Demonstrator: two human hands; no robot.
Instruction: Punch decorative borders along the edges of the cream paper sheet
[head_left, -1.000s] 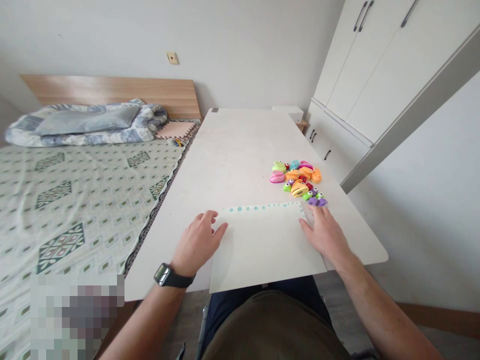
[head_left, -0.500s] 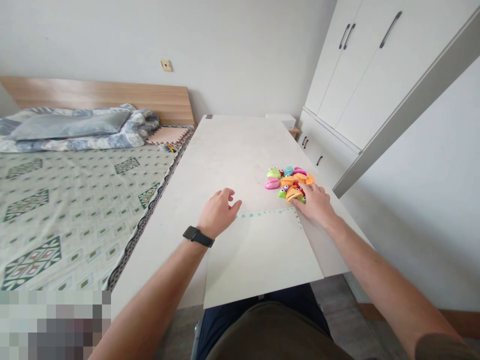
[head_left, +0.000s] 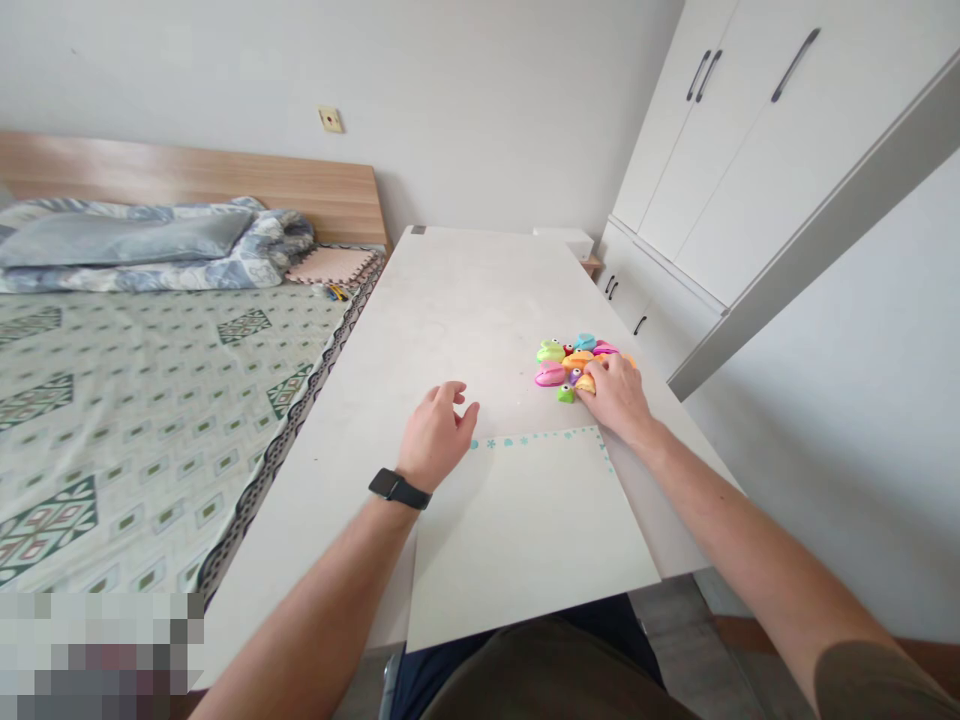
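A cluster of small coloured toys with bulging eyes lies on the white table [head_left: 480, 310]; they look like plastic animal heads with wide mouths. My right hand [head_left: 616, 400] reaches into its near right side, thumb and fingers closed around a yellow toy [head_left: 586, 384], partly hidden by the fingers. Beside it are a green toy [head_left: 565, 394], a pink toy [head_left: 551, 374] and an orange toy [head_left: 577, 359]. My left hand [head_left: 439, 432] is held above the left edge of a white sheet [head_left: 525, 530] with teal prints, fingers half curled, thumb apart, nothing in it.
The sheet overhangs the near table edge, above my lap. A lime toy [head_left: 551, 350] and a blue toy [head_left: 584, 342] sit at the cluster's far side. To the left stands a bed [head_left: 172, 400] with a folded quilt; white cabinets [head_left: 720, 150] rise on the right.
My right hand has shifted slightly left and now covers more of the yellow toy. My left hand stays nearly the same. The view has tilted a little.
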